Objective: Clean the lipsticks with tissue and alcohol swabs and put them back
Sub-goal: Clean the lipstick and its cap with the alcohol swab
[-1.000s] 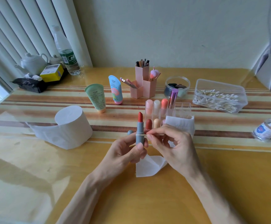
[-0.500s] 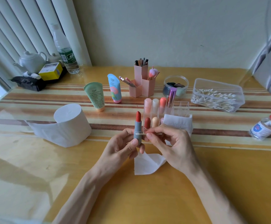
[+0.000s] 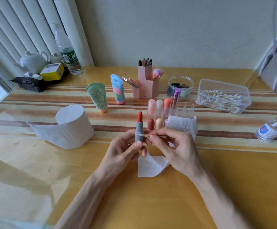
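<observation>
My left hand (image 3: 126, 149) grips an upright grey lipstick (image 3: 139, 130) with its red bullet extended. My right hand (image 3: 174, 147) pinches a thin cotton swab (image 3: 148, 136) whose white tip touches the grey tube's side. Under my hands lies a white tissue piece (image 3: 151, 166). Behind them stands a clear lipstick organizer (image 3: 184, 108) holding several capped lipsticks and a purple one (image 3: 175, 97). A folded tissue (image 3: 182, 123) leans against the organizer's front.
A toilet paper roll (image 3: 71, 124) stands at the left. A clear box of cotton swabs (image 3: 223, 96) and an alcohol bottle (image 3: 273, 128) are at the right. Two tubes, a pink brush holder (image 3: 146, 85) and a jar (image 3: 180, 86) sit behind.
The swab tip has slid along the grey tube, and both hands shifted slightly with the lipstick.
</observation>
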`<state>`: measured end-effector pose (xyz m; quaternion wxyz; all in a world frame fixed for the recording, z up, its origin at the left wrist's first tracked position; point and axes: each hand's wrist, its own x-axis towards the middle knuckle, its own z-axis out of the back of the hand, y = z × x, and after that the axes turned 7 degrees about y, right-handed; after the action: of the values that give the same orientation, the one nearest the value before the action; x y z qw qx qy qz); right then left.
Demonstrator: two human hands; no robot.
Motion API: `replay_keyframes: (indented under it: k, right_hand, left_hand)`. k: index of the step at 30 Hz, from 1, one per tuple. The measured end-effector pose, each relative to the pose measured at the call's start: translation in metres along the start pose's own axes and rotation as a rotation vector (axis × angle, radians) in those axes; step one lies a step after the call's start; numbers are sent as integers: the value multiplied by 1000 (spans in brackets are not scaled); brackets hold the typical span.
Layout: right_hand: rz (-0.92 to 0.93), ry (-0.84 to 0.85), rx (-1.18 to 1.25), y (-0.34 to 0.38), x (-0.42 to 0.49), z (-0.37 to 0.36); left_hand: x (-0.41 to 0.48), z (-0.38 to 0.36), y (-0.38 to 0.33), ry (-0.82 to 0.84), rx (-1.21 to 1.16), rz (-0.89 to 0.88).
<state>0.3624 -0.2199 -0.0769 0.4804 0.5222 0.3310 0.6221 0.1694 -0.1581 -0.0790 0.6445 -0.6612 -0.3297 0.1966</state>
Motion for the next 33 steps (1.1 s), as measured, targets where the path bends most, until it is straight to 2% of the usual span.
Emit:
replay_keyframes:
  k: [6, 11, 16, 20, 25, 33]
  right_hand:
    - [9, -16, -35, -2, -1, 1]
    - [7, -27, -85, -5, -1, 0]
    - [8, -8, -89, -7, -2, -3]
    - [12, -6, -76, -7, -2, -1]
    - [18, -23, -80, -7, -2, 0]
    - [16, -32, -97, -7, -1, -3]
  left_hand:
    - [1, 0, 3, -3, -27, 3]
    - [0, -1, 1, 39, 57, 13]
    - [0, 2, 3, -18, 67, 28]
    - [0, 1, 2, -1, 64, 12]
    - [0, 0, 3, -23, -24, 2]
    - [-2, -1, 0, -8, 44, 40]
